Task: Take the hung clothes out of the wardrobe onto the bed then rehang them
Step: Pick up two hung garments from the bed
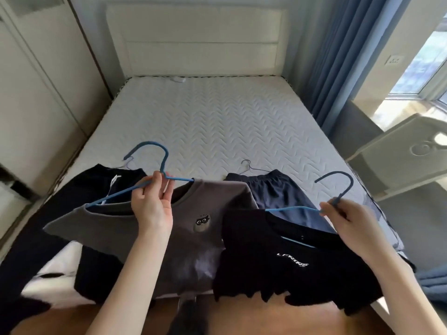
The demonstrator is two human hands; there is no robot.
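My left hand (pixel 152 204) grips the neck of a blue hanger (pixel 154 151) that carries a grey T-shirt (pixel 193 238) with a small cartoon patch. My right hand (pixel 348 221) pinches the neck of a second blue hanger (pixel 338 180) bearing a black T-shirt (pixel 290 269) with white lettering. Both shirts hang over the foot of the bed (pixel 217 122). Behind them on the mattress lie black trousers (pixel 101 182) with a white drawstring at left and navy shorts (pixel 278 192) on a thin wire hanger at right.
A cream wardrobe (pixel 36 93) stands along the left side of the bed. A padded headboard (pixel 193 39) is at the far end. Blue curtains (pixel 338 68), a window and a white chair back (pixel 399 155) are on the right.
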